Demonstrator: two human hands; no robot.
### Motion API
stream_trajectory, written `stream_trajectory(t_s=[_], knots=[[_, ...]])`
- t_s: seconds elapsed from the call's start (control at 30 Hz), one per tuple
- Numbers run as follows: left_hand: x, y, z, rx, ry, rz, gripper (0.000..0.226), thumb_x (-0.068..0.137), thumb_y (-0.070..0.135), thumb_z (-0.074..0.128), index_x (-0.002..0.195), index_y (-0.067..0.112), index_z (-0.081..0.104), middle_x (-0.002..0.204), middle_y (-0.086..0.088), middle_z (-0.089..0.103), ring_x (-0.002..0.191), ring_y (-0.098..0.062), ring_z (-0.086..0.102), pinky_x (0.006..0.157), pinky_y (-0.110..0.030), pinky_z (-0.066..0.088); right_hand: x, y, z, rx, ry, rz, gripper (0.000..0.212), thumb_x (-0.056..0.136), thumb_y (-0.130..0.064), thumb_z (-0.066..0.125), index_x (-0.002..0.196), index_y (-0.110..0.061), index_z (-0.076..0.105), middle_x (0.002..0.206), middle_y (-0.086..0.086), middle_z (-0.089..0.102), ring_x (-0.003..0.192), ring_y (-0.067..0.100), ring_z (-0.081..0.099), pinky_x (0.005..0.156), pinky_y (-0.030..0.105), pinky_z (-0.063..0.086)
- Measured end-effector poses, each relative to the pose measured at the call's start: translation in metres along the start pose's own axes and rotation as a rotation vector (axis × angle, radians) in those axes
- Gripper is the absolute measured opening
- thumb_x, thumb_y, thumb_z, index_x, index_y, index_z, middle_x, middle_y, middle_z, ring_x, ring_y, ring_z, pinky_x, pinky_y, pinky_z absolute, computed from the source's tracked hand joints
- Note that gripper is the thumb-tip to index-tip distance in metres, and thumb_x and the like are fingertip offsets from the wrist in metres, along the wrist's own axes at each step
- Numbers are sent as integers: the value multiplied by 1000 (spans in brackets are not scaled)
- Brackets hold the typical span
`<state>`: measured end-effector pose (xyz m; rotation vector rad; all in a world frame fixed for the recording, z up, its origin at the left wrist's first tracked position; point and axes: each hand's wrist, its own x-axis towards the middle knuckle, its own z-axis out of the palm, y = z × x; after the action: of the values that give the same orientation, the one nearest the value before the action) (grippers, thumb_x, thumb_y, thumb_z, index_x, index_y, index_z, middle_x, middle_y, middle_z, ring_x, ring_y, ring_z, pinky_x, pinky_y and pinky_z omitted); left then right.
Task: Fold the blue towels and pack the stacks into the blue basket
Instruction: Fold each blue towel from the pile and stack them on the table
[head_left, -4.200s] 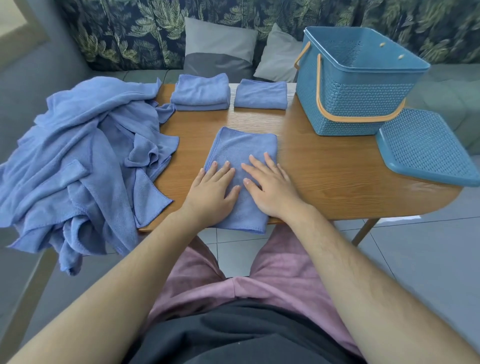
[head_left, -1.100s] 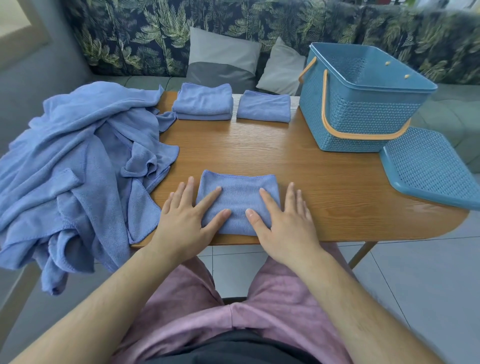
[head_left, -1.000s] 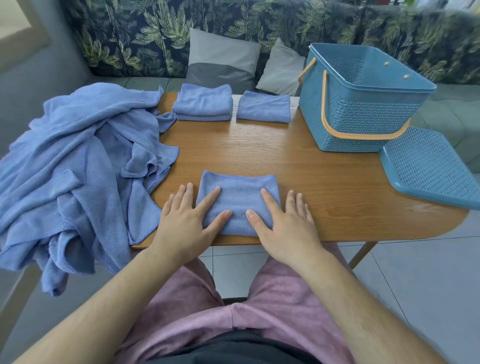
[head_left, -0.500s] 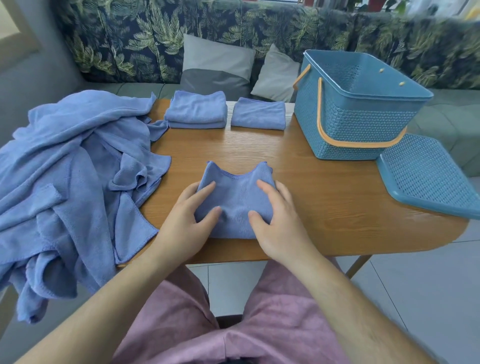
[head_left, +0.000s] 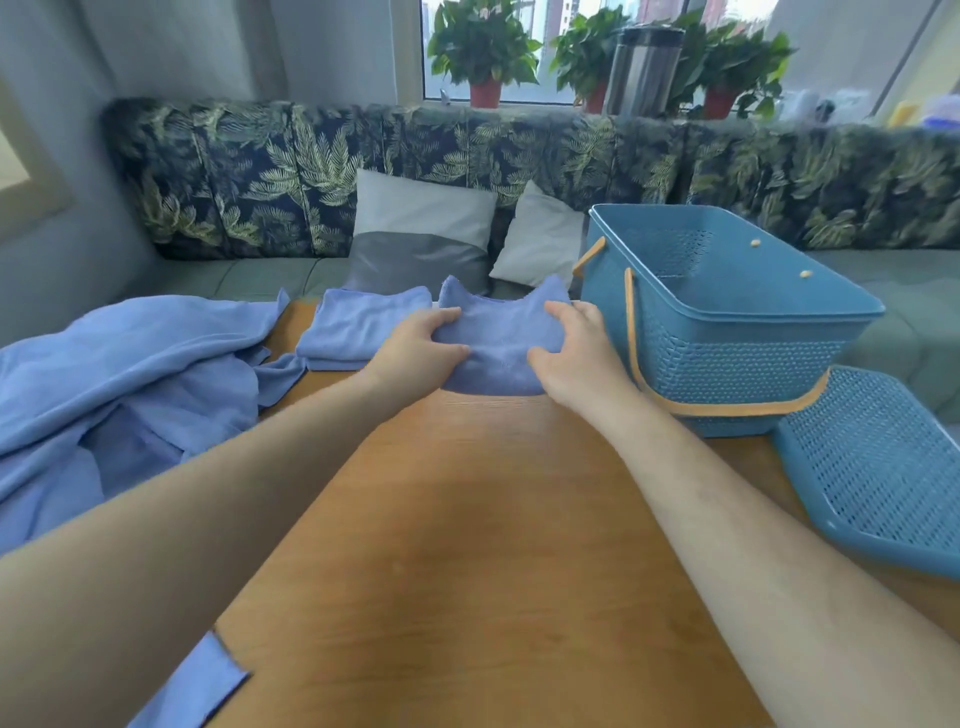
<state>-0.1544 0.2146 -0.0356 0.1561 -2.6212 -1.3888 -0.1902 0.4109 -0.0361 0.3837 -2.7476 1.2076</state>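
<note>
Just left of the blue plastic lattice basket (head_left: 727, 364), the left hand (head_left: 415, 356) and right hand (head_left: 576, 358) grip the folded blue cloth towel (head_left: 498, 343) by its side edges, fingers curled. It is probably light and limp, so both ends need support.

Arms outstretched — left hand (head_left: 415, 356) and right hand (head_left: 579, 358) gripping, fingers (head_left: 441, 315) curled.

Bare table (head_left: 483, 519) centre; towel heap (head_left: 130, 384) left, basket (head_left: 727, 322) right.
</note>
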Motion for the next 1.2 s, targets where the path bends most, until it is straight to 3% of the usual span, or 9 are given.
stream_trajectory(t_s=[0.1,0.2,0.3,0.37,0.5,0.6,0.73,1.03,1.2], knots=[[45,5,11,87,11,-9,57,90,16,59,145,28,51,120,5,60,88,-15,60,58,-9,41,38,11,9,18,34,14,51,91,-12,58,141,-9,48,152,3,29,131,18,43,88,9,24],[81,0,21,127,11,-37,61,91,14,57,149,29,47,143,2,51,116,-28,60,79,-24,43,68,29,25,14,69,14,53,94,-16,61,145,-11,47,157,2,26,136,19,41,96,12,24],[111,-12,33,206,10,-21,59,93,14,58,149,26,46,147,1,49,126,-20,53,86,-21,36,90,44,39,-18,88,20,52,96,-20,61,145,-12,48,160,2,24,139,25,41,115,34,34],[124,-23,43,295,13,-33,52,95,16,57,146,24,51,154,-1,42,133,-20,46,92,-22,36,101,51,47,-73,101,37,50,96,-20,59,144,-11,49,162,5,21,141,30,38,116,43,34],[131,-44,74,608,72,187,34,100,23,51,131,15,63,167,-10,18,153,-28,16,120,-42,21,98,71,76,-489,178,-78,45,101,-26,49,144,-14,49,168,8,17,151,35,21,119,47,25],[122,-62,97,631,-1,276,44,107,30,38,144,11,50,164,-13,25,153,-30,17,123,-42,15,87,89,99,-525,122,-105,50,109,-37,29,154,-22,42,166,4,28,155,28,16,122,47,22],[114,-79,107,611,60,246,51,108,37,30,156,19,35,165,-6,27,154,-26,16,124,-45,15,88,96,103,-489,144,-102,51,108,-39,27,151,-21,46,162,5,37,153,30,21,119,50,30],[78,-70,104,648,188,309,46,108,32,36,148,15,48,160,-5,36,153,-23,23,125,-44,11,52,69,94,-541,218,-240,42,104,-30,41,141,-20,59,158,4,43,154,29,21,126,49,8],[23,-74,83,627,164,274,45,105,32,35,141,13,55,156,-6,43,146,-24,36,121,-41,22,-10,43,108,-416,129,-317,42,101,-23,43,138,-12,60,148,5,53,142,31,40,119,45,29]])
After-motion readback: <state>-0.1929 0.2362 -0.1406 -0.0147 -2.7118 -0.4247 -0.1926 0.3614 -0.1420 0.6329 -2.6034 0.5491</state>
